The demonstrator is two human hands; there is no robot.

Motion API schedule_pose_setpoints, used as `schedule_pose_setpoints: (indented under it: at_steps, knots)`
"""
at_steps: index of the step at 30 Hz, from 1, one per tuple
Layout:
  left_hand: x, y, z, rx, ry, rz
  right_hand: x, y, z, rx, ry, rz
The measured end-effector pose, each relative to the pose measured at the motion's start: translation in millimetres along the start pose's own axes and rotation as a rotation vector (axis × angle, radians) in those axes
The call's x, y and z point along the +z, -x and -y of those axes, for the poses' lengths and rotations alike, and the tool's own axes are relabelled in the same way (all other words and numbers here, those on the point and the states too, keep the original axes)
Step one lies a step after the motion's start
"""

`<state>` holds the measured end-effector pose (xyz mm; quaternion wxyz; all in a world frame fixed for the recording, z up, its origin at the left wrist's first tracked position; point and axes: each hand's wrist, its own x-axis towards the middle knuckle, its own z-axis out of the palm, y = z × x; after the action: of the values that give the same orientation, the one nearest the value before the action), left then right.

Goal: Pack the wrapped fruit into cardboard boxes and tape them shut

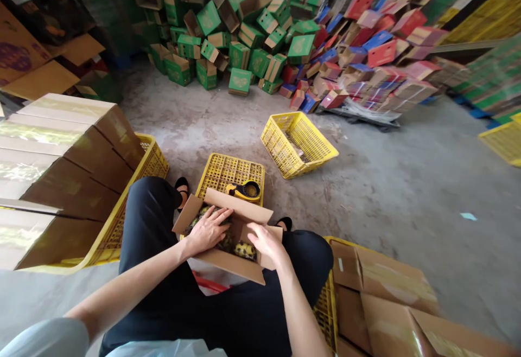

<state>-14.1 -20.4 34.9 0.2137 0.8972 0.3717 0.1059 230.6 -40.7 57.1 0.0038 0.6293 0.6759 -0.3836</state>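
An open cardboard box (pixel 228 261) with its flaps spread sits between my knees. Inside lie several black-and-yellow patterned packs, one of them a spotted pack (pixel 245 250) at the near right; their contents cannot be made out. My left hand (pixel 209 230) lies flat on the packs at the box's left side, fingers outstretched. At the right end, my right hand (pixel 266 242) reaches over the rim just above the spotted pack, its fingers loosely bent and apart. Beyond the box, a yellow-and-black tape dispenser (pixel 244 190) rests on an upturned yellow crate (pixel 232 170).
Taped cartons (pixel 61 145) fill a yellow crate (pixel 157 153) on my left. More cartons (pixel 391 292) stand in a crate at my right. A yellow basket (pixel 299 142) is ahead on the concrete floor. Green boxes (pixel 240 80) and red-and-blue boxes (pixel 382 53) lie heaped behind.
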Motion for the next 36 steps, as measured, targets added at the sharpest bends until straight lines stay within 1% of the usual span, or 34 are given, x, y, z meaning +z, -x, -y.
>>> schedule_pose_setpoints:
  at_steps: [2, 5, 7, 9, 13, 15, 16, 18, 19, 21, 22, 24, 27, 29, 30, 31, 32, 35, 36]
  knots:
    - [5.0, -1, 4, -0.015, -0.053, 0.019, 8, -1, -5, 0.055, 0.114, 0.044]
    - [6.5, -1, 5, -0.023, -0.085, 0.045, 32, -11, 3, 0.096, 0.189, 0.106]
    - [6.7, 1, 4, -0.012, -0.084, 0.045, 42, -17, 9, 0.100, 0.214, 0.134]
    - [7.4, 4, 4, 0.000, -0.074, 0.034, 42, -18, 9, 0.074, 0.212, 0.146]
    - [6.8, 6, 2, -0.011, -0.042, 0.051, 26, -6, -2, -0.003, 0.154, 0.096]
    - [4.8, 3, -2, -0.019, -0.021, 0.059, 21, -1, -5, -0.020, 0.076, 0.027]
    - [3.6, 1, -5, -0.014, -0.007, 0.053, 21, 0, -5, -0.021, -0.011, -0.022]
    - [0.8, -4, -12, 0.006, 0.043, 0.018, 23, -2, -3, -0.009, -0.294, -0.104]
    - [-1.0, -7, -15, 0.008, 0.085, -0.008, 25, -4, -1, 0.004, -0.472, -0.118]
    - [-6.1, -13, -17, -0.014, 0.202, -0.053, 26, -4, 1, 0.044, -0.797, -0.075]
    - [-9.4, -16, -17, -0.032, 0.271, -0.059, 26, -2, 2, 0.070, -0.928, -0.039]
    - [-17.2, -20, -13, -0.045, 0.416, -0.026, 23, 5, 2, 0.113, -1.126, 0.018]
    - [-25.7, -23, -5, -0.020, 0.704, 0.094, 16, 19, 2, 0.124, -1.264, 0.093]
    - [-25.0, -26, -3, -0.040, 0.959, 0.163, 13, 26, 3, 0.127, -1.285, 0.152]
    - [-22.5, -27, -2, -0.066, 1.077, 0.174, 12, 28, 3, 0.138, -1.291, 0.161]
    - [-18.8, -29, -1, -0.102, 1.175, 0.159, 11, 29, 4, 0.150, -1.298, 0.144]
    - [-14.5, -30, -1, -0.145, 1.246, 0.121, 11, 29, 4, 0.155, -1.305, 0.099]
    - [-2.2, -33, 3, -0.276, 1.369, -0.043, 11, 24, 2, 0.115, -1.287, -0.110]
    - [0.5, -34, 5, -0.310, 1.403, -0.077, 11, 22, 1, 0.099, -1.268, -0.171]
